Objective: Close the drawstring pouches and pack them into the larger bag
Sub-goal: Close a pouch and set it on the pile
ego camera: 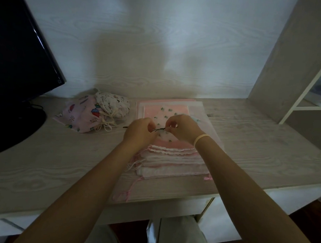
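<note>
Sheer pouch (163,136), probably organza: both hands (140,130) (181,128) pinch its thin drawstring (158,130).

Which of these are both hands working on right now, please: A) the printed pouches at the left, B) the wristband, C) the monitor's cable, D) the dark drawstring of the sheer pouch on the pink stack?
D: the left hand and right hand pinch the dark drawstring between them, over the sheer pouch.
</note>
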Motion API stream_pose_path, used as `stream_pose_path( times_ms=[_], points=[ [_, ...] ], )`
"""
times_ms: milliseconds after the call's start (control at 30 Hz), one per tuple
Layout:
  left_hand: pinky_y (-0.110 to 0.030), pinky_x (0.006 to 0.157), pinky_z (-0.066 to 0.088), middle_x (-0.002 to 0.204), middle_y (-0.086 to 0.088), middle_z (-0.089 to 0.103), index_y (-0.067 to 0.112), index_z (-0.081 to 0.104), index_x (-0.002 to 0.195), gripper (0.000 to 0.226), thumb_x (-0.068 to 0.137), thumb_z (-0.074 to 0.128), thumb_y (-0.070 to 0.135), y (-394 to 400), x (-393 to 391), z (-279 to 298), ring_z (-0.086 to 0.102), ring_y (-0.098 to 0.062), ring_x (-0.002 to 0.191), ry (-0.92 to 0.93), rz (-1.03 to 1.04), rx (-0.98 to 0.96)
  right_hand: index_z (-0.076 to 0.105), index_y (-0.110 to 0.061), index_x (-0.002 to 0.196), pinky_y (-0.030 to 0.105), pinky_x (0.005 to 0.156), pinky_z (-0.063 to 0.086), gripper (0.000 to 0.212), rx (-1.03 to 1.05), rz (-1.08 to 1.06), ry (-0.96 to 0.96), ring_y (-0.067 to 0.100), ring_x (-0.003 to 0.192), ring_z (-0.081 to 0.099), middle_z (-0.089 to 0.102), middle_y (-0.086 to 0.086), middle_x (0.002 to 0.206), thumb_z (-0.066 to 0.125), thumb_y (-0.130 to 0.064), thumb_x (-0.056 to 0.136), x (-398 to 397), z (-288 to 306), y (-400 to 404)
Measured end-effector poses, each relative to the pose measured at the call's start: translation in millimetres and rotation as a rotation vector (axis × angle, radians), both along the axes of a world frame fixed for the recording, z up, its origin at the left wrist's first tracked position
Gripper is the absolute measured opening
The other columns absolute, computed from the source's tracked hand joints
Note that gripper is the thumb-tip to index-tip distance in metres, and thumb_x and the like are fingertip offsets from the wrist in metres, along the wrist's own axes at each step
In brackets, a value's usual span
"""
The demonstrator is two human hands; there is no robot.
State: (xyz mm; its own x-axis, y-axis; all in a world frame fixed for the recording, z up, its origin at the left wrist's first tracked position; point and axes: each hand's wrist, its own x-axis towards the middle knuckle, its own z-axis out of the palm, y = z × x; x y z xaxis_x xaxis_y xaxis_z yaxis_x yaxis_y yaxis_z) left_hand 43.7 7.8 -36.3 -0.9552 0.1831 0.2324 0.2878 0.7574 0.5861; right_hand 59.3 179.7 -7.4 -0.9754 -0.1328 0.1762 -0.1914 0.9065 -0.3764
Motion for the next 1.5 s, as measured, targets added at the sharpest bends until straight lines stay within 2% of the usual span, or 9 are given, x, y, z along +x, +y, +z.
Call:
stream_pose_path(
  times_ms=[233,433,667,833,933,1100,1300,1400,1500],
  points=[
    [-0.033,0.064,0.051,0.087,-0.006,0.065,0.018,0.064,0.098,0.012,0.089,0.057,0.013,5,3,2,0.063,-0.019,0.072,-0.207,-0.06,0.361,0.068,-0.014,0.093,0.029,0.081,0.048,0.009,-0.093,-0.027,0.03,0.018,0.088,0.06,0.068,0.002,0.096,0.06,-0.014,0.091,-2,-6,3],
    [-0.032,0.07,0.047,0.083,0.0,0.064,0.014,0.064,0.086,0.023,0.092,0.055,0.035,0,-2,2,0.06,-0.017,0.076,-0.155,0.01,0.219,0.064,-0.014,0.094,0.029,0.079,0.047,0.008,-0.12,-0.019,0.043,0.018,0.085,0.057,0.066,0.002,0.098,0.056,-0.014,0.093,-1,-11,4],
    [-0.028,0.063,0.038,0.071,-0.006,0.058,-0.001,0.066,0.078,0.033,0.095,0.057,0.026,-8,-6,4,0.05,-0.016,0.065,-0.168,-0.072,0.145,0.062,-0.017,0.091,0.032,0.074,0.051,0.011,-0.026,-0.028,0.019,0.023,0.081,0.06,0.068,0.005,0.093,0.053,-0.011,0.092,-1,-11,5],
    [-0.022,0.051,0.037,0.06,-0.003,0.052,0.014,0.071,0.075,0.026,0.095,0.061,0.027,-5,1,9,0.043,-0.011,0.052,-0.313,-0.058,0.677,0.063,-0.017,0.088,0.037,0.078,0.053,0.013,-0.064,-0.073,0.004,0.024,0.085,0.062,0.068,0.004,0.093,0.053,-0.009,0.091,0,-4,7],
    [-0.023,0.05,0.039,0.071,-0.004,0.061,0.012,0.073,0.085,0.022,0.097,0.058,0.02,1,0,13,0.05,-0.012,0.055,-0.38,-0.157,0.853,0.063,-0.016,0.091,0.037,0.08,0.052,0.015,-0.074,-0.043,-0.009,0.025,0.086,0.061,0.068,0.005,0.095,0.051,-0.009,0.091,1,-3,3],
    [-0.019,0.043,0.032,0.094,-0.002,0.072,0.013,0.073,0.097,0.018,0.097,0.055,0.009,10,2,17,0.053,-0.011,0.055,-0.38,-0.22,0.78,0.062,-0.011,0.093,0.039,0.081,0.05,0.012,-0.04,-0.023,-0.021,0.028,0.091,0.061,0.067,0.01,0.098,0.051,-0.015,0.094,-1,-6,-4],
    [-0.011,0.041,0.034,0.057,0.005,0.056,0.012,0.077,0.091,0.016,0.09,0.069,0.026,15,-4,13,0.044,0.0,0.04,-0.305,-0.022,0.658,0.066,-0.001,0.089,0.041,0.075,0.051,0.022,-0.211,-0.013,-0.114,0.025,0.075,0.058,0.067,0.013,0.086,0.056,-0.021,0.089,-2,-3,-5],
    [-0.016,0.058,0.047,0.073,0.007,0.067,0.019,0.077,0.088,0.012,0.09,0.068,0.027,19,-7,12,0.06,0.0,0.067,-0.279,-0.01,0.561,0.055,0.001,0.071,0.031,0.054,0.034,0.033,-0.339,0.0,-0.245,0.021,0.056,0.038,0.045,0.015,0.062,0.057,-0.025,0.091,1,5,-2],
    [-0.027,0.071,0.049,0.087,-0.001,0.07,0.01,0.077,0.092,0.017,0.088,0.064,0.021,18,-9,13,0.063,-0.014,0.08,-0.314,-0.054,0.477,0.064,0.0,0.077,0.03,0.053,0.026,0.027,-0.648,-0.009,-0.37,0.021,0.051,0.032,0.038,0.01,0.053,0.061,-0.025,0.088,0,10,8]
  ],
)
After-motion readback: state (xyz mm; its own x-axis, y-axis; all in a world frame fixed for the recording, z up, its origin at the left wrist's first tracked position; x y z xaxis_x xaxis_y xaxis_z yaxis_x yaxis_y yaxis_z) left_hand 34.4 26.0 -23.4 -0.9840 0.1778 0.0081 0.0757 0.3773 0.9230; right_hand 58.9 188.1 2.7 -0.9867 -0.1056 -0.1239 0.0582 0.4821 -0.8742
